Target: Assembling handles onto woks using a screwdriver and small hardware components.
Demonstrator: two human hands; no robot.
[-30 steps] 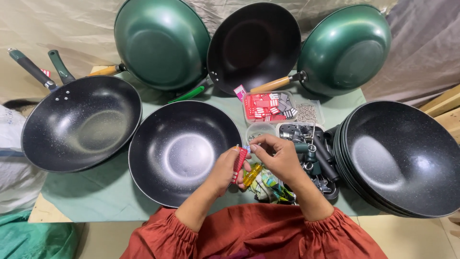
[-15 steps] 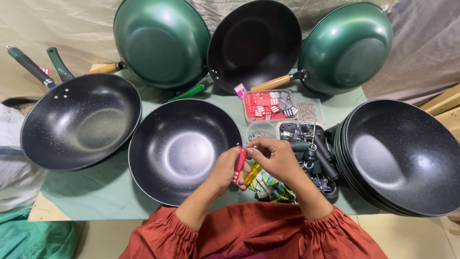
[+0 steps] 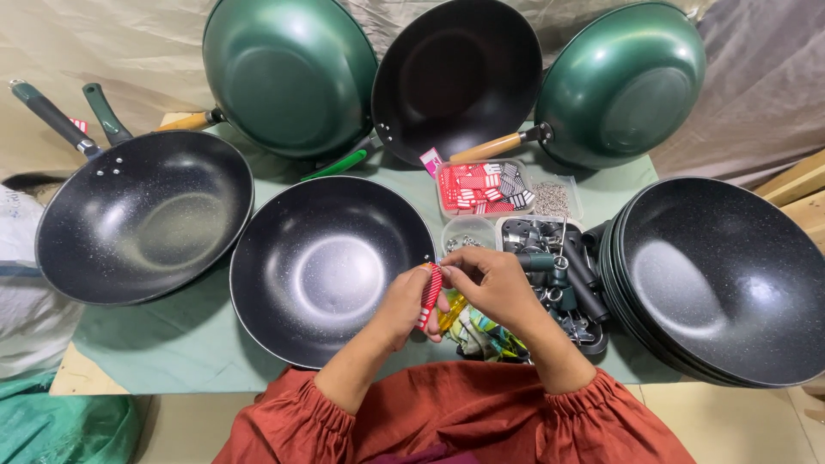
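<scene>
Your left hand (image 3: 402, 302) grips a small flat red-and-white striped tag (image 3: 430, 296), fingers pressed together around its lower part, just off the handleless black speckled wok's (image 3: 331, 266) rim at 4 o'clock. The tag's long axis runs near upright in the view, top end tipped toward 1 o'clock, bottom toward 7. Your right hand (image 3: 491, 285) meets it from 3 o'clock, thumb and forefinger pinching at the tag's upper end; whether anything small sits between those fingertips cannot be told. At 12 o'clock of your hands lies a clear plastic tray of red-and-white tags (image 3: 481, 186). At 3 o'clock stands a stack of black handleless woks (image 3: 722, 279). Under your right wrist lie yellow and green packets (image 3: 481, 331).
</scene>
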